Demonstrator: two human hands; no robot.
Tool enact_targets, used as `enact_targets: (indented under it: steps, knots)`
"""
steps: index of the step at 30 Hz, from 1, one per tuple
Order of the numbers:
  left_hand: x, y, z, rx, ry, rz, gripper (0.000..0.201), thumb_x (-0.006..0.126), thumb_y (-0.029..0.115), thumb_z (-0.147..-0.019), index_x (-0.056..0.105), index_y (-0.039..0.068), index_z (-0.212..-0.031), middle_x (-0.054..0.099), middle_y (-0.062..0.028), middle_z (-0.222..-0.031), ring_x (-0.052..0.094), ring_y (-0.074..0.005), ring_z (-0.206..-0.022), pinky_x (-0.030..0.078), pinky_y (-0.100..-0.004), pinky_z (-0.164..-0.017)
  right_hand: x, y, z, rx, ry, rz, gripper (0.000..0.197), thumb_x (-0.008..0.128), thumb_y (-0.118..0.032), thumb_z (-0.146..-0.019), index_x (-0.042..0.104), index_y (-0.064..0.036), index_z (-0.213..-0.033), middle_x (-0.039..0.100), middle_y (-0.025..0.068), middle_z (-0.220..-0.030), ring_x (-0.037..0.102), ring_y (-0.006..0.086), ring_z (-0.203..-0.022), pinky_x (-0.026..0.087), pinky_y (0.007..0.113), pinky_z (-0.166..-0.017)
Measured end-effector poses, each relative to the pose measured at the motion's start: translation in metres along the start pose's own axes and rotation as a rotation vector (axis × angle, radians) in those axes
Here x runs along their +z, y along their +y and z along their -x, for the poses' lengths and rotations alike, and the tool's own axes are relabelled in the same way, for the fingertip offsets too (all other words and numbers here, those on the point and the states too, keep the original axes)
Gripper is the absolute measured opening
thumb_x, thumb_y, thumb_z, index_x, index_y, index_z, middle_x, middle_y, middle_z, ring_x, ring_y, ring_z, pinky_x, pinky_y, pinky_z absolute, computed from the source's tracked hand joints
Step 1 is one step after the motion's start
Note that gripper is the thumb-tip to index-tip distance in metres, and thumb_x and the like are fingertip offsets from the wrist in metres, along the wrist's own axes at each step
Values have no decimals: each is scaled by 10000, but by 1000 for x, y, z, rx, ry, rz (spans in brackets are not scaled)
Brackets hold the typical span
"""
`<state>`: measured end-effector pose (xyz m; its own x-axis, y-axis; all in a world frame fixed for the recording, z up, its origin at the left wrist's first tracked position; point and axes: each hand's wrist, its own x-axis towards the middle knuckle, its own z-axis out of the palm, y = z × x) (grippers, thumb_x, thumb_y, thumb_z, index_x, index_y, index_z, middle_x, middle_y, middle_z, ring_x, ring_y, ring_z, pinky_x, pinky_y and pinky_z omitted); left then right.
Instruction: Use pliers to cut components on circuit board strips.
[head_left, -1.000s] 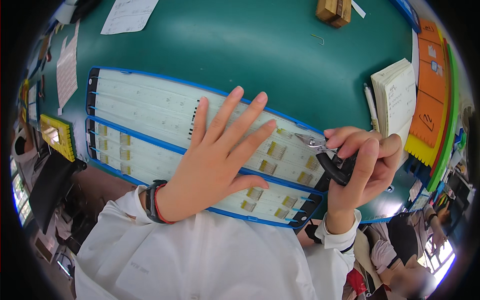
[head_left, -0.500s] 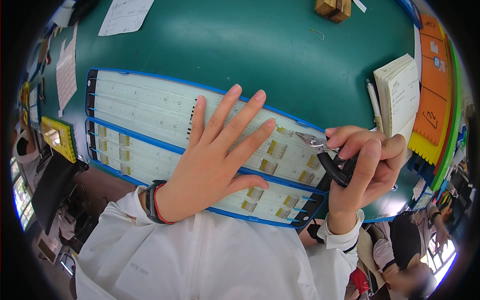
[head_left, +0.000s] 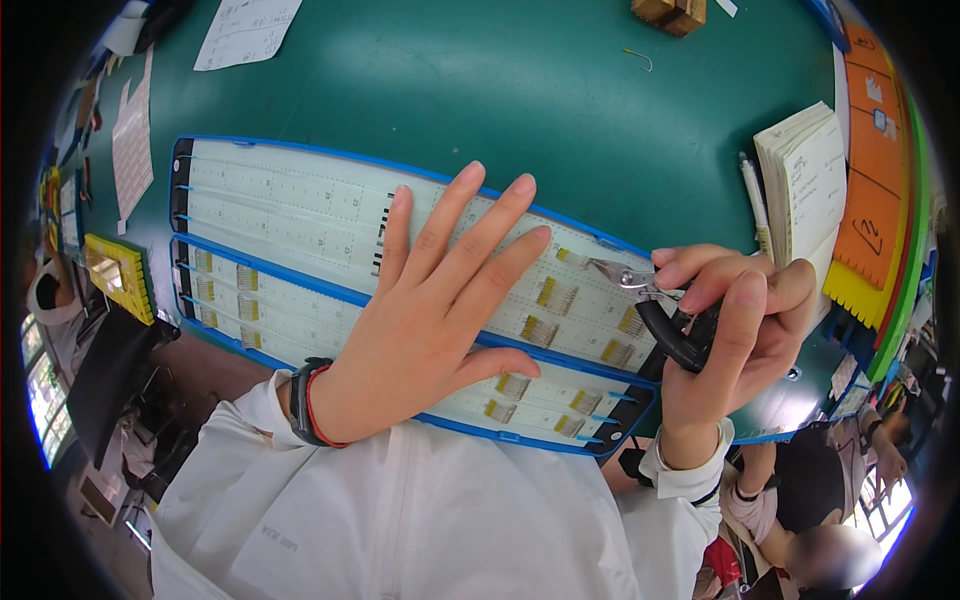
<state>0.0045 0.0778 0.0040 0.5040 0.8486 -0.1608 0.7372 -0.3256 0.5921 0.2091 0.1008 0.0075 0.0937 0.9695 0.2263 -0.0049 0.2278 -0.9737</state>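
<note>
Two long white boards with blue frames (head_left: 290, 215) lie side by side on the green table (head_left: 520, 90); small yellow components (head_left: 556, 295) sit in rows on them. My left hand (head_left: 430, 310) lies flat on the boards with its fingers spread, pressing them down. My right hand (head_left: 725, 320) grips small cutters with black handles (head_left: 665, 315). The metal tip of the cutters points left, just above the upper board near a yellow component. A dark watch and a red band sit on my left wrist.
A stack of white paper cards (head_left: 805, 180) and a white pen (head_left: 752, 200) lie right of the boards. Orange and green trays (head_left: 875, 210) line the right edge. Paper sheets (head_left: 245, 30) and a wooden block (head_left: 668, 12) lie farther back. A yellow tray (head_left: 118, 275) sits at left. Another person sits at lower right.
</note>
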Motion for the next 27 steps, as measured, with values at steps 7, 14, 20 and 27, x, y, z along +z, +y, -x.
enact_targets:
  steps: [7, 14, 20, 27]
  knots:
    - [-2, 0, 0, 12, -7, -3, 817, 689, 542, -657, 486, 95, -1311, 297, -133, -1496, 184, -397, -1399, 79, -617, -1085, 0, -1, -1, 25, -5, -6, 183, 475, -25, -916, 325, -24, -811, 514, 116, -641, 621, 230, -625, 550, 386, -673]
    - [-4, 0, 2, 15, 0, 17, 804, 705, 516, -658, 488, 108, -1316, 298, -138, -1495, 189, -397, -1398, 90, -624, -1080, 2, -5, 1, 27, -18, -4, 174, 472, -16, -917, 329, -22, -819, 520, 117, -665, 627, 236, -651, 549, 384, -689]
    - [-6, -1, 7, 21, 23, 29, 837, 755, 459, -625, 468, 118, -1333, 274, -130, -1504, 191, -398, -1391, 100, -628, -1083, -1, -53, -9, -270, -24, 130, 208, 435, -188, -969, 406, 13, -925, 567, 152, -762, 595, 224, -688, 514, 335, -662]
    - [-4, 1, 12, 71, 100, -10, 777, 737, 447, -673, 470, 100, -1316, 285, -116, -1490, 196, -354, -1396, 76, -629, -1089, 6, 12, -105, -247, -309, 1166, 80, 720, -171, -733, 690, -97, -743, 653, 41, -806, 589, 239, -758, 425, 351, -690]
